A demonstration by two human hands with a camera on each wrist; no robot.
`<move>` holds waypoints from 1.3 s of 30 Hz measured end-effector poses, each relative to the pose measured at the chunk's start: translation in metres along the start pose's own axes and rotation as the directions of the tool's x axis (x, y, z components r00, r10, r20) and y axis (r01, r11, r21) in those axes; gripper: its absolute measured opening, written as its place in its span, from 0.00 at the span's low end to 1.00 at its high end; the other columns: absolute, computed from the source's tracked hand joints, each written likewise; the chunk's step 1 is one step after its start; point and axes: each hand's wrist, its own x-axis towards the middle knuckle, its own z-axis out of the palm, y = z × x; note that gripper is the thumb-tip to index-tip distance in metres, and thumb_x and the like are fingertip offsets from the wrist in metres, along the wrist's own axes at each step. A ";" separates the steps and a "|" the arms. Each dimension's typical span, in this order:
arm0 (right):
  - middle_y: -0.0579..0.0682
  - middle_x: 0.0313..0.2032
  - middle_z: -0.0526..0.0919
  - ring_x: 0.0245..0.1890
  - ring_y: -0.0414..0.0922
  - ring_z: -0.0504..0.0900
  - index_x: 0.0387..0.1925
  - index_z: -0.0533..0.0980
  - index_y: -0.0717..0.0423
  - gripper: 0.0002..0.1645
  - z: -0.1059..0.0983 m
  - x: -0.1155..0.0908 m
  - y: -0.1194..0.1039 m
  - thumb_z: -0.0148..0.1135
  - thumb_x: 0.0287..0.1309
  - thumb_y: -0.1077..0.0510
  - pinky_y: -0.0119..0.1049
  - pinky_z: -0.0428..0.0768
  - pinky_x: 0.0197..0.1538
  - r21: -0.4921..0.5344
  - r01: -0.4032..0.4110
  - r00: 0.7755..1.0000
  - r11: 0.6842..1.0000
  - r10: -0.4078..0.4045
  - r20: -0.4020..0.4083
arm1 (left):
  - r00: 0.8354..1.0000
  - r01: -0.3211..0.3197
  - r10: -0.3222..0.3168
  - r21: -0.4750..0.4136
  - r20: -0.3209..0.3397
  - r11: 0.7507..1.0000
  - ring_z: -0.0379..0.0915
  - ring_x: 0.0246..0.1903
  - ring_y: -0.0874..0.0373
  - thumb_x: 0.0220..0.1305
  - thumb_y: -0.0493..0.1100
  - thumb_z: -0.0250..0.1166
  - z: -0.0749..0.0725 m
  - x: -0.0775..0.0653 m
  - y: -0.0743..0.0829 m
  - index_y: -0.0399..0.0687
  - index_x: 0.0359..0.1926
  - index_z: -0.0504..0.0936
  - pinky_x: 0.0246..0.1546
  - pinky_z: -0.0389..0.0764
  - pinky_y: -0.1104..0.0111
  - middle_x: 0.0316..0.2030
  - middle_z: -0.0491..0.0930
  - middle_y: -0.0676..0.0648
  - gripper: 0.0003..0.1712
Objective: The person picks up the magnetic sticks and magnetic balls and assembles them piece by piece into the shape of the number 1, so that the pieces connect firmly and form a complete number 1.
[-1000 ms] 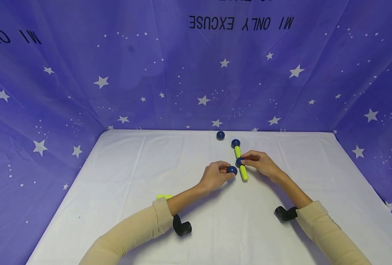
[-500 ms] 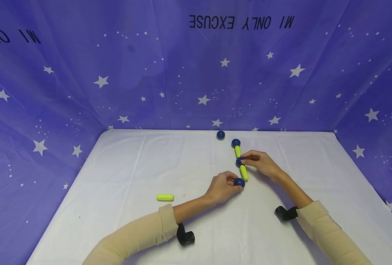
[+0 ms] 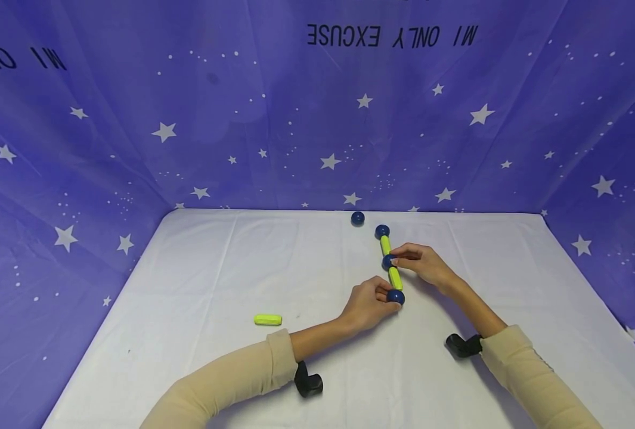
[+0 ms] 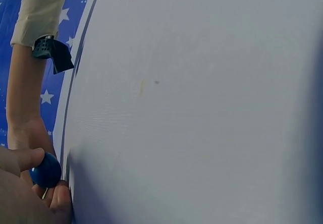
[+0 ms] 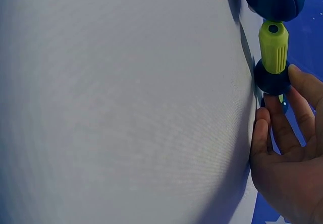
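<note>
Ball (image 3: 396, 297), blue, sits pinched in the left hand (image 3: 368, 305), just at the near end of a yellow-green rod (image 3: 396, 279); whether they touch, I can't tell. Beyond, the right hand (image 3: 424, 265) grips the middle ball (image 3: 386, 262), fingers (image 3: 405, 249) hiding part of it. Both sleeves (image 3: 228, 378) run out of sight.

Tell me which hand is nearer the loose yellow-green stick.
Left. The left hand pinches a blue ball, right of the stick; the right hand, holding the middle ball, is farther right and back.

On the table (image 3: 188, 369), a lone rod (image 3: 268, 320) lies left of the ball-and-rod chain (image 3: 386, 262).
</note>
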 end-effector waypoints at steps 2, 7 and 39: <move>0.56 0.51 0.83 0.57 0.56 0.77 0.54 0.80 0.58 0.20 0.000 0.000 0.000 0.67 0.65 0.52 0.55 0.66 0.63 -0.001 0.001 1.000 1.000 -0.001 0.002 | 1.000 -0.004 0.004 0.009 -0.004 1.000 0.80 0.32 0.68 0.55 0.35 0.75 0.000 0.000 0.000 0.37 0.43 0.80 0.34 0.79 0.77 0.32 0.85 0.51 0.16; 0.56 0.52 0.83 0.58 0.56 0.76 0.55 0.80 0.58 0.21 -0.001 0.000 0.000 0.67 0.65 0.52 0.56 0.65 0.64 -0.001 0.001 1.000 1.000 -0.001 0.006 | 1.000 -0.013 0.013 0.023 -0.003 1.000 0.80 0.31 0.68 0.55 0.35 0.76 0.001 0.001 0.002 0.37 0.43 0.80 0.34 0.79 0.77 0.32 0.85 0.50 0.16; 0.56 0.53 0.82 0.57 0.55 0.77 0.54 0.81 0.58 0.21 -0.001 0.001 -0.001 0.68 0.63 0.52 0.55 0.65 0.63 -0.003 -0.011 1.000 1.000 0.011 -0.002 | 0.999 -0.027 0.025 0.073 0.027 0.997 0.77 0.29 0.70 0.54 0.34 0.77 0.004 0.006 0.002 0.38 0.42 0.78 0.31 0.77 0.78 0.31 0.83 0.50 0.18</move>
